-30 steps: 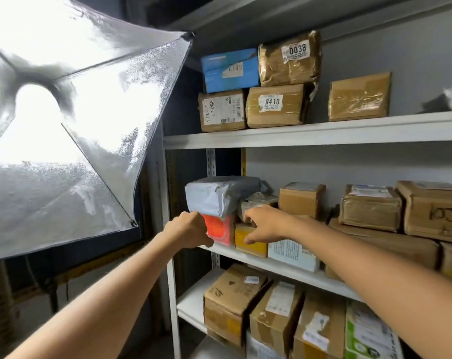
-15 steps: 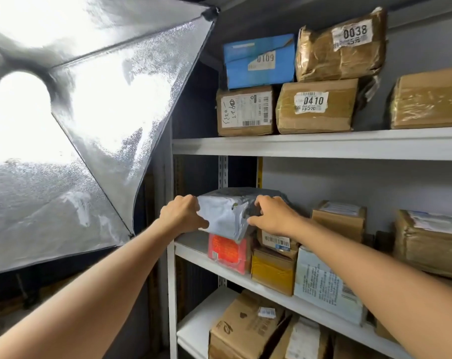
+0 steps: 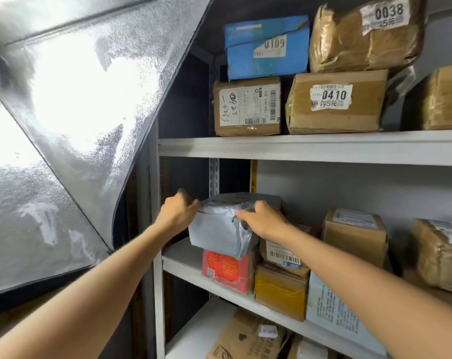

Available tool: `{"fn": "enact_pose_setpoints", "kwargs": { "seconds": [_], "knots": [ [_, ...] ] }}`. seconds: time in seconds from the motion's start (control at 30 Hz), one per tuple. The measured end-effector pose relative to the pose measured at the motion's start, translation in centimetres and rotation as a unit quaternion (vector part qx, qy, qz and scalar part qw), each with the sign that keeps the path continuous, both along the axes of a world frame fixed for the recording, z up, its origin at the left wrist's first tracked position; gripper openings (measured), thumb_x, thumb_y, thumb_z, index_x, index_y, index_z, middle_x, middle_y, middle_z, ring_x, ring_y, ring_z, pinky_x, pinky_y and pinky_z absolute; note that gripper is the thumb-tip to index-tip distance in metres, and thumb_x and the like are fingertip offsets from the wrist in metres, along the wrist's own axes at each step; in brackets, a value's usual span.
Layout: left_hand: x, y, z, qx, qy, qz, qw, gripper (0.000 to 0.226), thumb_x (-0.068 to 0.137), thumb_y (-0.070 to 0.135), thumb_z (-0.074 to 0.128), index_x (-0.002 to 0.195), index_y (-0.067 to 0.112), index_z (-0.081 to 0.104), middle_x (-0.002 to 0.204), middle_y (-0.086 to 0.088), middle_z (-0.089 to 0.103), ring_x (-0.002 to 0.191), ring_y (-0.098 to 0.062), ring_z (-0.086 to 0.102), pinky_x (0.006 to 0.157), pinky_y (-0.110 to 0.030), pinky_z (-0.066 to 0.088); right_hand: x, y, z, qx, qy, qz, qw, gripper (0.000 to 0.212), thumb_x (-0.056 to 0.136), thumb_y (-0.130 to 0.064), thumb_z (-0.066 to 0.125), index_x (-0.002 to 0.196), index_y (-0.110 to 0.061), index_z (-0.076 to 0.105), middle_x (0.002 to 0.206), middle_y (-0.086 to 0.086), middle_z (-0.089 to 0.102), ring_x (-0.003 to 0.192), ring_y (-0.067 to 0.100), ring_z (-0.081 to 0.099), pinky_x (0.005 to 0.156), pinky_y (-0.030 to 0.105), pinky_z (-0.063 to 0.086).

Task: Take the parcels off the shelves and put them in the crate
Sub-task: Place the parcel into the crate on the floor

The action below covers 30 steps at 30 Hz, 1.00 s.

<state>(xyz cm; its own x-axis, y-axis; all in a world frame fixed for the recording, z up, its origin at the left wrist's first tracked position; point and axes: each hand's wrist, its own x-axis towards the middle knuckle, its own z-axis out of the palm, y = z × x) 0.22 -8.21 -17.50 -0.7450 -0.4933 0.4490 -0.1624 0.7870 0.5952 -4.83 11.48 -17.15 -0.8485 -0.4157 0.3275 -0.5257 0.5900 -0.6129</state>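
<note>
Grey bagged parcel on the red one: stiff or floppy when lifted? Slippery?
Probably keeps shape: the grey parcel looks boxy under its wrap. Likely slick: glossy, wrinkled film. Could tip: overhangs the red parcel below.

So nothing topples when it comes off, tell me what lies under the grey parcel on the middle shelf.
The grey parcel rests on a red packet standing on the shelf. Whether its right end also bears on the labelled brown box is hidden by the right hand.
</note>
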Motion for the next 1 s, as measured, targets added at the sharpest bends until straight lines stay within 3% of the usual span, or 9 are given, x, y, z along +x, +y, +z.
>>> {"fn": "enact_pose_setpoints", "kwargs": {
  "seconds": [0.13,0.2,0.27,0.43,0.5,0.67,0.8,0.9,1.0],
  "knots": [
    [-2.7,-0.7,-0.1,0.138,0.002,-0.090,0.986,0.046,0.089,0.047,0.060,0.092,0.002,0.069,0.086,-0.013,0.069,0.079,-0.026,0.066,0.064,-0.033,0.049,-0.3,-2.0,-0.3,-0.053,-0.079,-0.027,0.995,0.045,0.092,-0.058,0.049,0.076,-0.015,0.051,0.079,-0.001,0.054,0.078,0.016,0.057,0.067,0.028,0.042],
    [-3.8,-1.0,-0.6,0.231,-0.023,-0.154,0.960,0.034,0.091,0.040,0.061,0.082,0.008,0.068,0.082,-0.011,0.070,0.068,-0.020,0.067,0.066,-0.032,0.054,-0.4,-2.9,-0.8,-0.081,-0.105,-0.044,0.990,0.057,0.089,-0.059,0.052,0.114,-0.008,0.058,0.112,0.007,0.061,0.109,0.026,0.058,0.088,0.033,0.044],
    [-4.5,-1.8,-1.0,0.265,-0.043,-0.191,0.944,0.029,0.092,0.036,0.061,0.083,0.010,0.069,0.082,-0.010,0.072,0.069,-0.021,0.068,0.068,-0.032,0.056,-0.2,-3.8,-1.3,-0.139,-0.133,-0.061,0.979,0.068,0.089,-0.054,0.057,0.136,-0.006,0.046,0.133,0.010,0.054,0.119,0.028,0.053,0.098,0.034,0.044],
    [-4.1,-4.6,-1.4,0.319,-0.102,-0.282,0.899,0.025,0.085,0.029,0.072,0.103,0.011,0.069,0.092,-0.004,0.076,0.088,-0.020,0.072,0.075,-0.034,0.058,0.3,-4.8,-1.4,-0.244,-0.221,-0.056,0.943,0.065,0.083,-0.029,0.073,0.135,-0.007,0.041,0.124,0.010,0.057,0.108,0.025,0.057,0.089,0.035,0.049],
    [-3.4,-4.5,-1.7,0.352,-0.105,-0.310,0.877,0.036,0.080,0.025,0.076,0.109,0.007,0.066,0.101,-0.009,0.074,0.092,-0.024,0.071,0.077,-0.034,0.058,0.4,-4.5,-1.5,-0.241,-0.230,-0.059,0.941,0.066,0.078,-0.023,0.078,0.131,-0.008,0.042,0.116,0.009,0.058,0.104,0.024,0.058,0.081,0.034,0.050],
    [-1.0,-4.2,-3.1,0.425,-0.099,-0.346,0.830,0.064,0.066,0.015,0.080,0.123,0.004,0.055,0.113,-0.014,0.070,0.104,-0.030,0.067,0.088,-0.039,0.054,1.3,-3.9,-2.2,-0.218,-0.232,-0.064,0.946,0.081,0.066,-0.011,0.085,0.131,-0.007,0.038,0.130,0.011,0.052,0.112,0.025,0.054,0.090,0.037,0.048],
    [1.1,-3.3,-4.9,0.434,-0.063,-0.331,0.836,0.062,0.064,-0.001,0.080,0.117,0.016,0.053,0.108,-0.011,0.072,0.098,-0.029,0.070,0.075,-0.040,0.058,2.5,-3.7,-3.1,-0.175,-0.215,-0.019,0.961,0.107,0.066,0.003,0.082,0.151,-0.010,0.019,0.150,0.010,0.038,0.137,0.028,0.037,0.112,0.042,0.034],
    [2.7,-2.4,-6.7,0.414,-0.020,-0.308,0.856,0.064,0.070,-0.010,0.076,0.123,0.016,0.051,0.116,-0.010,0.066,0.104,-0.028,0.067,0.082,-0.041,0.058,3.9,-3.0,-4.0,-0.138,-0.188,0.012,0.972,0.117,0.068,0.005,0.080,0.155,-0.017,0.004,0.158,0.006,0.025,0.143,0.026,0.026,0.117,0.041,0.027],
    [4.7,-1.8,-8.4,0.387,0.004,-0.307,0.869,0.064,0.066,-0.004,0.081,0.119,0.019,0.053,0.115,-0.005,0.067,0.100,-0.020,0.069,0.085,-0.037,0.057,5.6,-2.1,-5.1,-0.094,-0.143,0.034,0.985,0.126,0.068,0.005,0.079,0.154,-0.023,-0.008,0.160,0.003,0.011,0.146,0.024,0.016,0.118,0.039,0.025]
  ]
}}
